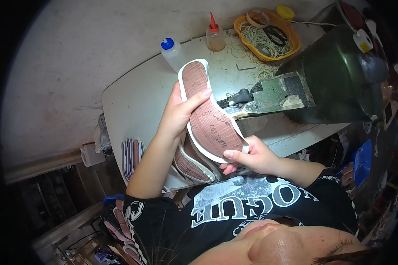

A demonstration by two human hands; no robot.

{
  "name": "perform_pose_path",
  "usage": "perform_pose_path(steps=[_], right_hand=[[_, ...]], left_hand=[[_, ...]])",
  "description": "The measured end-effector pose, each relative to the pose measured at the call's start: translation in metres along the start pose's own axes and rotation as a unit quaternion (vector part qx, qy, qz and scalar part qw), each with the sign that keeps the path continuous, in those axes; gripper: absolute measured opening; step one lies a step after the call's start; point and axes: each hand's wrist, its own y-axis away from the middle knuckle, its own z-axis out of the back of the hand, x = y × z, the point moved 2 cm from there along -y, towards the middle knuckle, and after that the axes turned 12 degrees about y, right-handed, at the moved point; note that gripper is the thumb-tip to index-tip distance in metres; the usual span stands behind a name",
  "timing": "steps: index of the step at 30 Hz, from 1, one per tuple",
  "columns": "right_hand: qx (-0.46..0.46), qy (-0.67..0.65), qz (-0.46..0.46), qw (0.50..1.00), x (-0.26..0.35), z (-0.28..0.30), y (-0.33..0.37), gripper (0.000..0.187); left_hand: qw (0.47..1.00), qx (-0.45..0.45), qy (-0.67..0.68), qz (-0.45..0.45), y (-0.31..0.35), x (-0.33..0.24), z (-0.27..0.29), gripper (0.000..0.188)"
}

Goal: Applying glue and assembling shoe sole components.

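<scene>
Between both hands I hold up a shoe insole [201, 106], brownish pink on its upper face with a white border and dark handwritten marks. My left hand [177, 106] grips it along its left edge near the narrow end, thumb lying across the face. At the wide lower end, my right hand [256, 157] pinches the rim with the thumb on top and fingers beneath. More insoles [191, 164] of the same kind lie just below it, partly covered. The green machine's narrow working end [236, 104] is just right of the held insole; whether they touch I cannot tell.
A pale table [132, 101] carries the dark green machine [340, 75]. Behind stand a blue-capped bottle [171, 53], a red-tipped squeeze bottle [216, 39] and an orange basket [292, 42] of cord. An L-shaped key [246, 67] and stacked insoles [130, 154] lie on the table.
</scene>
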Motion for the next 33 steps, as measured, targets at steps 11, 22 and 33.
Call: perform_pose_path(steps=[11,22,33], right_hand=[[-0.208,0.105,0.224,0.946,0.016,-0.001,0.017,0.018],[-0.283,0.375,0.359,0.807,0.027,0.012,0.033,0.014],[-0.233,0.172,0.326,0.900,0.023,0.017,0.023,0.013]], left_hand=[[0.995,-0.002,-0.019,-0.102,0.032,-0.018,-0.022,0.048],[0.992,0.023,0.077,-0.100,0.083,-0.007,-0.039,0.065],[0.987,0.009,0.077,-0.144,0.091,0.008,-0.041,0.066]])
